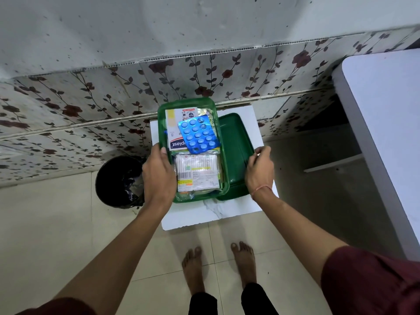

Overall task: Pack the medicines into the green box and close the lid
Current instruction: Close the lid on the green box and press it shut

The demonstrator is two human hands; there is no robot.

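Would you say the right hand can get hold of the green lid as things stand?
Probably yes: the right hand already rests on the lid's right edge, with nothing on top of the lid. The lid lies beside the green box, which is still open.

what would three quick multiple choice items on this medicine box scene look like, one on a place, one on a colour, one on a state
1. Where is the lid?
A. on top of the green box
B. beside the green box, on its right
C. on the floor

2. What colour is the blister pack lying on top?
A. blue
B. red
C. silver

3. What state is the green box in?
A. shut
B. open and empty
C. open with medicines inside

Answers:
1 B: the lid lies on the white table, under the right hand.
2 A: the pack and its tablets are blue.
3 C: packets show inside the box, the left hand on its rim.
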